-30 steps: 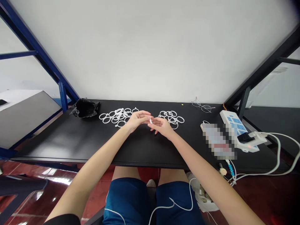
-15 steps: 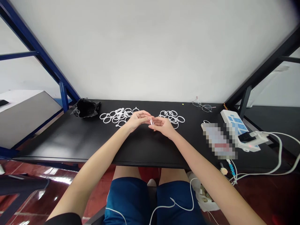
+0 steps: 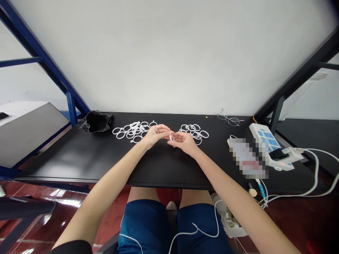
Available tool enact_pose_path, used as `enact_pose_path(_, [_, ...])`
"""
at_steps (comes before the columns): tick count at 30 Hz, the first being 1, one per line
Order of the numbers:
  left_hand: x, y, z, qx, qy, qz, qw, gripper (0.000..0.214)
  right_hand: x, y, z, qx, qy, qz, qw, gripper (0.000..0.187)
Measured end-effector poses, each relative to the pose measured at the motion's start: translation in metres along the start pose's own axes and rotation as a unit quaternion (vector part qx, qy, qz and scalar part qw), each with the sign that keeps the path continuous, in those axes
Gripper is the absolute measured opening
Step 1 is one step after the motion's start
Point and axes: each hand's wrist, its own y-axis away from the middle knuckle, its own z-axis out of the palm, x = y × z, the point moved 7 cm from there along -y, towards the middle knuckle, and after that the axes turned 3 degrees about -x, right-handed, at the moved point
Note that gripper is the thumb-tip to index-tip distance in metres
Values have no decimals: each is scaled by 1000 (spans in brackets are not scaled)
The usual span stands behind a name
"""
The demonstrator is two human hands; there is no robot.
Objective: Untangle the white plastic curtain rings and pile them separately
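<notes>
Over the middle of the black table, my left hand (image 3: 156,135) and my right hand (image 3: 183,141) meet at the fingertips. Both are closed on one white ring (image 3: 171,137), seen nearly edge-on and partly covered by the fingers. A pile of white rings with small knobs (image 3: 131,131) lies just left of my left hand, partly hidden behind it. Behind my right hand, to its right, is a second, smaller group of white rings (image 3: 196,133).
A crumpled black plastic bag (image 3: 97,122) stands open at the back left of the table (image 3: 79,158). Eyeglasses (image 3: 230,120) lie at the back right. Further right are a blurred phone (image 3: 247,158), a power strip (image 3: 270,141) and white cables (image 3: 316,169).
</notes>
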Motion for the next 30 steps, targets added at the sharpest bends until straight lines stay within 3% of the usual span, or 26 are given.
enact_pose_path(8, [-6,-1,-2,12,24,-19,999,38,3,-2,-2,18,-15,6,1000,41])
enact_pose_path(21, [-8,-3,-7,30,-18,-21,999,25,-1,0,0,5,4,16,1000,46])
enact_pose_path(27, [-3,-3,-22,94,-37,-9,995,31,2,-1,1,5,11,35,999,42])
enact_pose_path(30, [10,-2,-35,139,-116,22,983,33,1,0,-2,23,18,40,999,41])
